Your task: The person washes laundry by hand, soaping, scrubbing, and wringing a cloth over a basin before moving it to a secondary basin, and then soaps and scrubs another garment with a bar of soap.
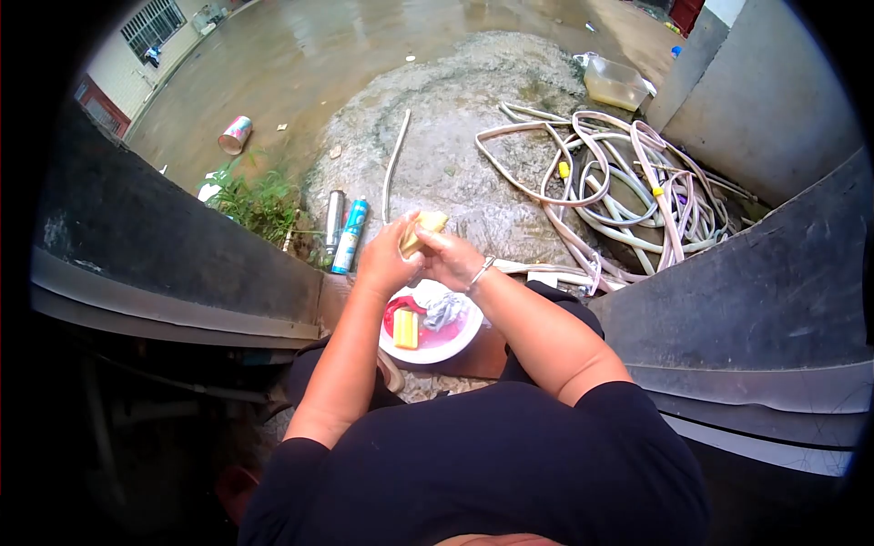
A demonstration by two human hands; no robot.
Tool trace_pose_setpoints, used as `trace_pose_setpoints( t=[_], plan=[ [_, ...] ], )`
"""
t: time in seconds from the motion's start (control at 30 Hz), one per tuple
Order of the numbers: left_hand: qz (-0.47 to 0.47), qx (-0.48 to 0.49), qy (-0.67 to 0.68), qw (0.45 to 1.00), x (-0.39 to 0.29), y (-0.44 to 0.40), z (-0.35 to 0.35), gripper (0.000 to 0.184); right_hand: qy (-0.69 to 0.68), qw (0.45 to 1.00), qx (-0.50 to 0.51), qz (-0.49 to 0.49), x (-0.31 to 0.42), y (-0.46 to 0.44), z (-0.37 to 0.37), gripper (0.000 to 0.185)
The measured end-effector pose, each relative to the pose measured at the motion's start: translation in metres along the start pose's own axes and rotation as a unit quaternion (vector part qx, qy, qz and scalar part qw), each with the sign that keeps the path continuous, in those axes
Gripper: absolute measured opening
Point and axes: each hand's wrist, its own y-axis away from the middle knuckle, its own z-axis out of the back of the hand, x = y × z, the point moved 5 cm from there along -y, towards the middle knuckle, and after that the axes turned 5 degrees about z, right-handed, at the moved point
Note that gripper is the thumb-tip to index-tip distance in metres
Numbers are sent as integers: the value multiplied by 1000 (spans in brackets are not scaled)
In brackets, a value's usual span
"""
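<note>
A yellow sponge [424, 229] is pinched between my two hands, above a white basin. My left hand [388, 262] closes round its near left side, fingers wrapped. Against its right side press the curled fingers of my right hand [450, 258], which has a bangle at the wrist. Below them the white basin [431, 357] holds pinkish water, a grey-white cloth [443, 311] and something red [393, 314]. A second yellow block with a pale stripe [405, 329] lies at the basin's near left side. My palms and part of the held sponge are hidden.
A blue can [350, 238] and a silver cylinder [334, 218] lie left of my hands. Coiled hoses [628, 196] spread over the concrete at right, below a clear plastic tub [614, 84]. Dark panels [756, 291] flank both sides. Muddy water [300, 55] covers the ground beyond.
</note>
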Motion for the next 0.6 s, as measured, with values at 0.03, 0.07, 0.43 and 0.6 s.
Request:
trace_pose_setpoints(
  t=[0.03, 0.07, 0.43, 0.6],
  plan=[
    [8, -6, -10, 1000, -1, 0, 0, 57, 7, 1000, -2, -6, -3, -1, 2, 37],
    [8, -6, -10, 1000, 0, 0, -3, 57, 8, 1000, -2, -5, -4, -3, 1, 37],
    [-144, -132, 24, 980, -26, 8, -18, 24, -43, 993, -91, 54, -19, -29, 52, 32],
    [-214, -148, -81, 962, -63, 22, -25, 20, -114, 989, -75, -62, -10, -9, 20, 37]
  ],
)
